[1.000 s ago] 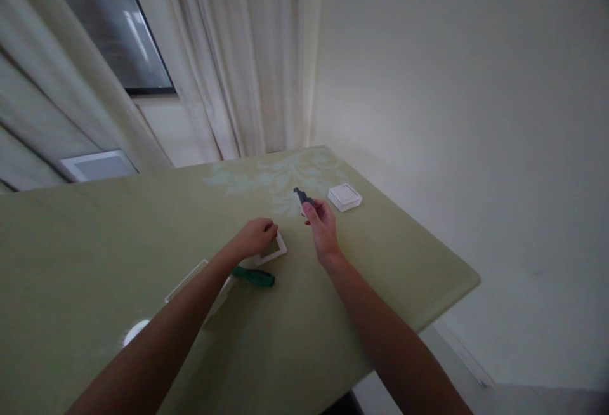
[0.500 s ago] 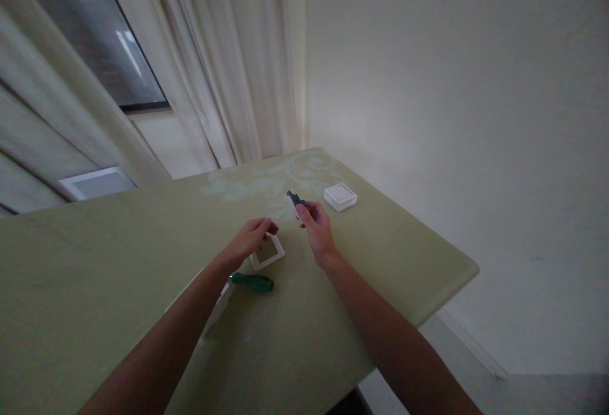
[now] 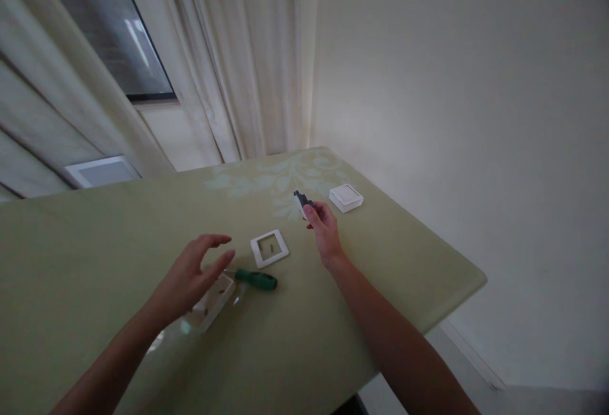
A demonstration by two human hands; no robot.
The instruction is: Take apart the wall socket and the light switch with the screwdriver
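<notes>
My right hand [image 3: 327, 231] is closed around a small black-and-white part [image 3: 301, 202], perhaps a switch module; its tip sticks out beyond the thumb and the rest is hidden in the fingers. My left hand [image 3: 190, 278] is open, thumb and fingers apart with nothing between them. It hovers over a white box-like piece [image 3: 219, 304] with openings, which it partly covers. A screwdriver [image 3: 257, 280] with a green handle lies beside that piece, its shaft pointing toward my left hand. Between the hands, a white square frame [image 3: 284, 248] lies flat, with small screws [image 3: 271, 248] within its opening.
A white square box-shaped piece [image 3: 346, 197] sits on the green table [image 3: 390, 256] beyond my right hand. The table's right edge runs close to a pale wall [image 3: 451, 117]. Curtains [image 3: 228, 59] hang behind the far edge.
My left hand has moved left and nearer from the square frame, and its fingers have spread. The frame and screws are now uncovered. My right hand still holds the black-and-white part.
</notes>
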